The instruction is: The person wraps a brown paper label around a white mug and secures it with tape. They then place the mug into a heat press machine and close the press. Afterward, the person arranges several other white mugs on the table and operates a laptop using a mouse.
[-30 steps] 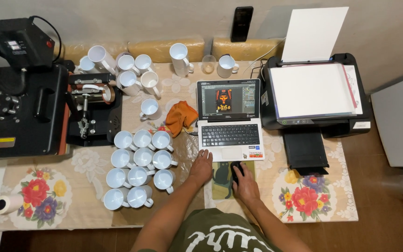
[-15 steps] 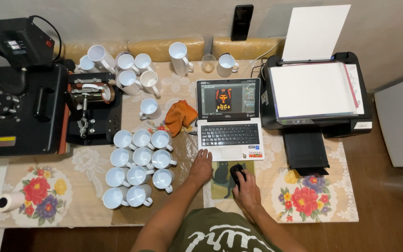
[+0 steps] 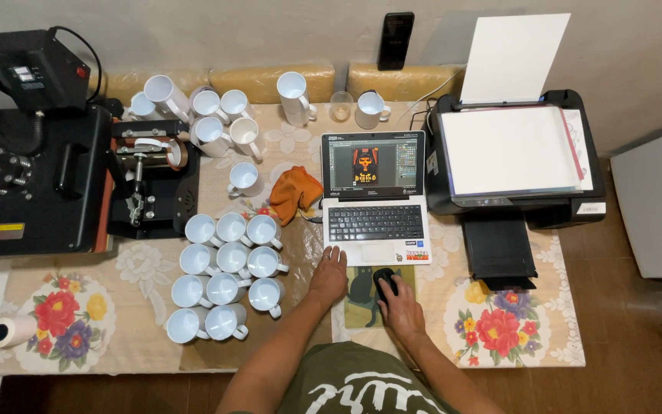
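My right hand [image 3: 400,307] rests on a black computer mouse [image 3: 385,280], which sits on a green mouse pad [image 3: 357,297] just in front of the laptop. My left hand [image 3: 329,276] lies flat on the table at the laptop's front left corner, fingers near its edge and holding nothing. The open laptop [image 3: 375,199] has a dark picture with an orange figure on its screen. An orange cloth [image 3: 294,192] lies crumpled to the laptop's left.
Several white mugs [image 3: 227,280] stand grouped left of my arm, more at the back [image 3: 208,115]. A black heat press [image 3: 28,153] and a mug press [image 3: 151,180] fill the left. A printer [image 3: 511,157] with white paper stands right. A paper roll [image 3: 9,331] lies front left.
My right hand has shifted slightly on the mouse. My left hand stays by the laptop's corner.
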